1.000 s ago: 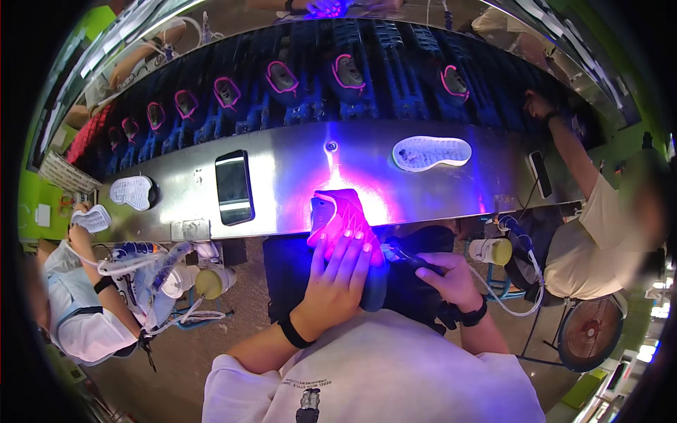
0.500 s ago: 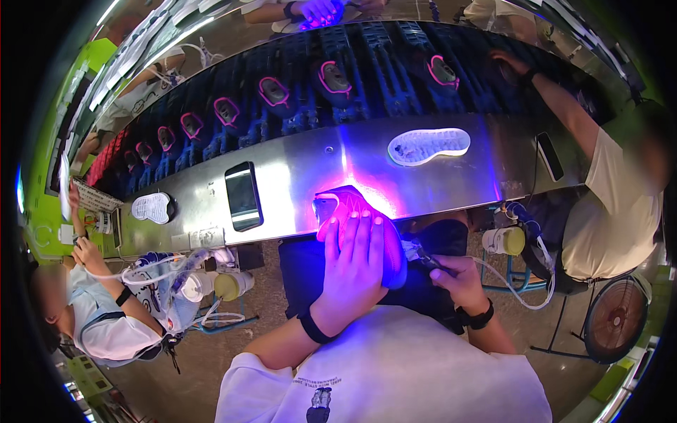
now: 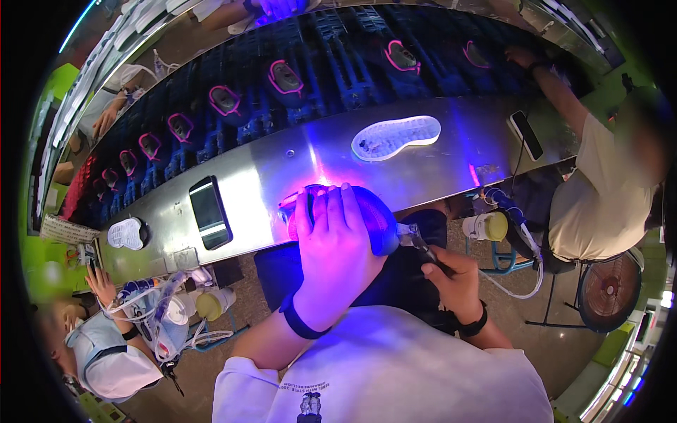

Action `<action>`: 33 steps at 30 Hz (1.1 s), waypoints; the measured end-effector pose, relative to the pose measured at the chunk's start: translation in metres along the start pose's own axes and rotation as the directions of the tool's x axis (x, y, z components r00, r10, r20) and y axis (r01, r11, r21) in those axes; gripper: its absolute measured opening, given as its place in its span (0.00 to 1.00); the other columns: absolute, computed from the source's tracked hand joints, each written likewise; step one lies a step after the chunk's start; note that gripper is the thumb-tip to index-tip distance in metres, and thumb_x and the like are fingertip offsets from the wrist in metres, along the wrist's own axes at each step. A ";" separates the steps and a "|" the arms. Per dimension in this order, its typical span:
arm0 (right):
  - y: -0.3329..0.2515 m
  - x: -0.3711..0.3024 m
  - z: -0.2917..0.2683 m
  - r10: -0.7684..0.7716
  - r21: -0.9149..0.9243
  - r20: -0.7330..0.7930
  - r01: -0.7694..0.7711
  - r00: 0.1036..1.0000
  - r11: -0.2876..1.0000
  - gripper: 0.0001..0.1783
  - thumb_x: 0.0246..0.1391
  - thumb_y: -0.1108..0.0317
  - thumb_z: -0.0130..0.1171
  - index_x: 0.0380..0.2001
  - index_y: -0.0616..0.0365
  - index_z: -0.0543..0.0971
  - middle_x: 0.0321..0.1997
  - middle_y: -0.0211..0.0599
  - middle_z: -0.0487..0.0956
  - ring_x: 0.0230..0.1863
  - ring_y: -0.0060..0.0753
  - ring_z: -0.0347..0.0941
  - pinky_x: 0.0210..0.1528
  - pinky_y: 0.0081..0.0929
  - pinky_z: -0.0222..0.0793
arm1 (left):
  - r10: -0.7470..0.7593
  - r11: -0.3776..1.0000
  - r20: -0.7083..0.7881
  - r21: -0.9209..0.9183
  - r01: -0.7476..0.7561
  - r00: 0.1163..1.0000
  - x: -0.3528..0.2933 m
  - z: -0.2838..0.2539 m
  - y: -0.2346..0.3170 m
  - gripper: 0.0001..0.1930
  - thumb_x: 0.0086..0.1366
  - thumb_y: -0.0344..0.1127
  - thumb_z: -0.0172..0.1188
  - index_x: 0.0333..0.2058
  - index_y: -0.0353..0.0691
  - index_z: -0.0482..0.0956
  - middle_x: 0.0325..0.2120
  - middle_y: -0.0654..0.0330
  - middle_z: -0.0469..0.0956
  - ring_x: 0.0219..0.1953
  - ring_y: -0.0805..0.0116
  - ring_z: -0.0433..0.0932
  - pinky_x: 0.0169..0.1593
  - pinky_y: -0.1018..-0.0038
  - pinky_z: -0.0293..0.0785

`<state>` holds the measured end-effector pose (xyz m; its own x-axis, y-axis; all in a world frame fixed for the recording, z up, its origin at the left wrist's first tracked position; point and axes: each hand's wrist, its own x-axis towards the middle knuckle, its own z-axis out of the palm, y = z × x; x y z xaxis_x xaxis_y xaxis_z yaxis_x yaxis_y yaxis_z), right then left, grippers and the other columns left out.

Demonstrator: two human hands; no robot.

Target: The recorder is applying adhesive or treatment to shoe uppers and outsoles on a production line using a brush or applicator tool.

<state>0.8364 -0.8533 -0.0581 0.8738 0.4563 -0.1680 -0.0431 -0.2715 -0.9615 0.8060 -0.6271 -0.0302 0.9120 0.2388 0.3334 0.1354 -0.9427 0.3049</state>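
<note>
My left hand lies over a shoe upper, fingers wrapped across its top and holding it at the table's front edge. Purple light falls on both, and the hand hides much of the upper. In my right hand is a brush-like tool with a pale head and a dark handle. Its head is at the heel-side edge of the upper; whether it touches cannot be made out. Beyond, on the metal table, lies a white shoe sole, tread side hidden.
Behind the table runs a dark conveyor carrying several pink-edged shoe uppers. Phones and a second sole lie on the table. Co-workers sit at both sides, near tubs with hoses. A round fan stands at right.
The upper has turned in my left hand: less of its pink-lit face shows, more dark side. The whole scene has shifted left in view. Another pink-edged upper now shows near the right co-worker's hand.
</note>
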 end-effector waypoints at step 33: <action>-0.072 0.139 0.010 -0.158 -0.010 0.321 0.170 0.934 0.985 0.18 0.60 0.73 0.66 0.53 0.65 0.82 0.37 0.32 0.84 0.36 0.18 0.76 0.39 0.21 0.72 | 0.030 0.821 0.357 -0.542 0.181 0.934 -0.001 -0.028 -0.092 0.59 0.45 0.45 0.82 0.70 0.34 0.55 0.54 0.43 0.78 0.54 0.46 0.81 0.56 0.61 0.78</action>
<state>0.9565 -0.7621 -0.0145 0.6676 0.7408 -0.0750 0.1109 -0.1986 -0.9738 0.7819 -0.5342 -0.0339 0.9938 0.1111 0.0020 0.0660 -0.6042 0.7941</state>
